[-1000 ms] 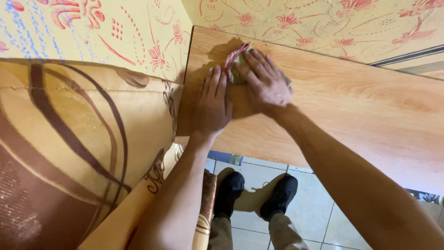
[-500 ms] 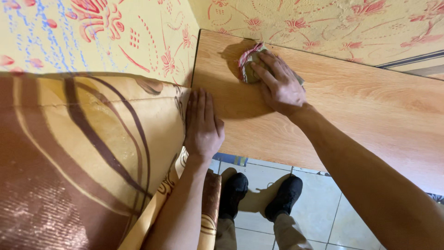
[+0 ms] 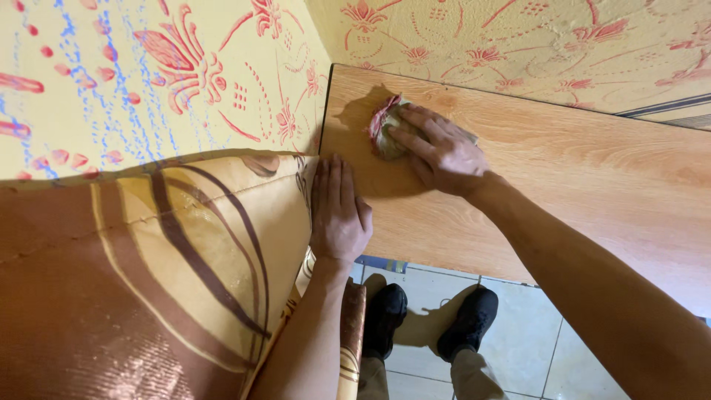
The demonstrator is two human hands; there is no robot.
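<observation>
While seen from the head camera, looking straight down: right hand point(image 3: 443, 152) pressed flat over a crumpled cloth point(image 3: 386, 132), fingers spread and bearing down on it, pinning it against the wooden tabletop point(image 3: 578, 185) close to the far left corner, apparently so the whole palm can push the rag across the surface. Cloth bunched into a soft wad, greenish with a reddish edge, showing only beyond the fingertips. Left hand point(image 3: 339, 211) laid open and flat, fingers together, nothing held, resting at the table's left edge nearer than the cloth, seemingly as a brace. Just left of that hand, a glossy brown and gold patterned cushion point(image 3: 155, 274), smooth and sheened. Tabletop pale, grained, matt. Beyond the cloth, textured yellow wallpaper point(image 3: 518, 44) with red flowers. Below the wrists, black shoes point(image 3: 429, 322) on pale floor tiles point(image 3: 518, 333).
</observation>
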